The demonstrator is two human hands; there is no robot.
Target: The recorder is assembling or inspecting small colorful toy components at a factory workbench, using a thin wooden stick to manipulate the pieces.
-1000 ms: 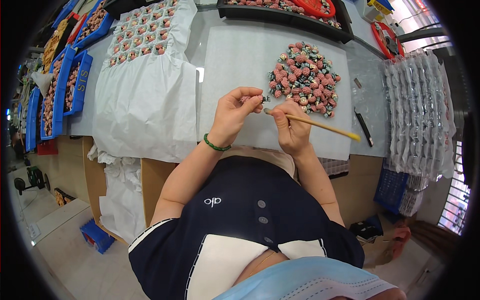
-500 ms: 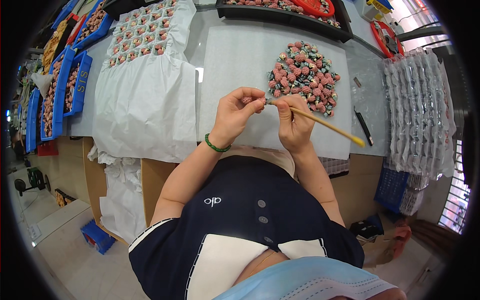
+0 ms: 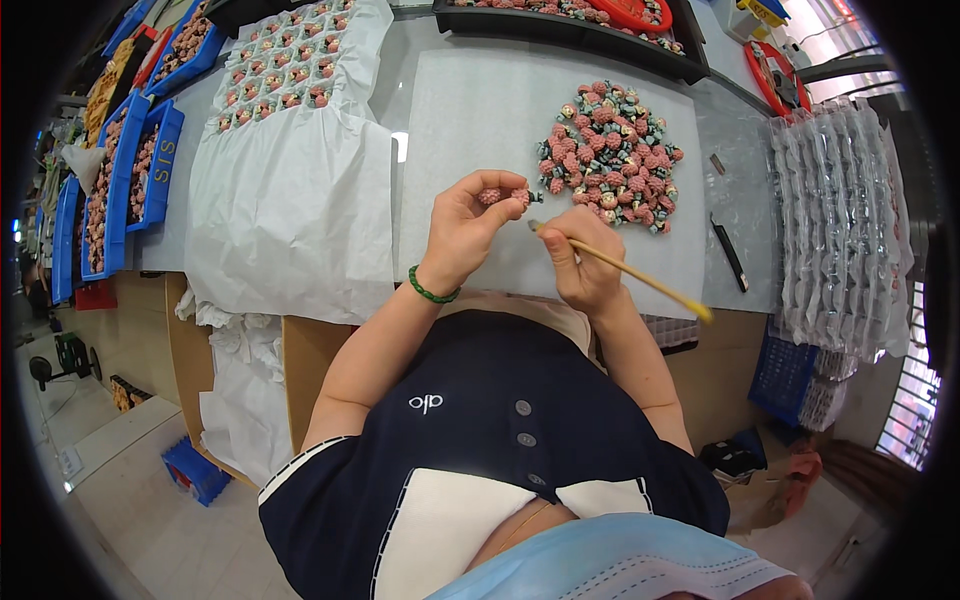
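Pinched between the thumb and fingers of my left hand [image 3: 462, 225] is a small pink, knobbly figurine [image 3: 521, 197] with a dark green end pointing right. A second pink figurine [image 3: 489, 196] shows inside the curl of the same fingers. My right hand [image 3: 588, 265] grips a thin brush [image 3: 650, 280] with a yellowish handle, its grey tip just below and apart from the figurine. Behind my right hand lies a heap of similar figurines [image 3: 610, 160], pink, green and cream, on a white foam sheet [image 3: 450, 110].
To the left, a clear tray of figurines [image 3: 280, 70] rests on white paper [image 3: 290, 220]. Blue bins [image 3: 155, 165] line the far left. A black tray [image 3: 570, 38] stands at the back. On the right are black tweezers [image 3: 729, 255] and stacked clear blister trays [image 3: 835, 220].
My right hand has drawn the brush tip down and away from the figurine, and the handle end has dropped lower. The left hand keeps its hold almost unmoved.
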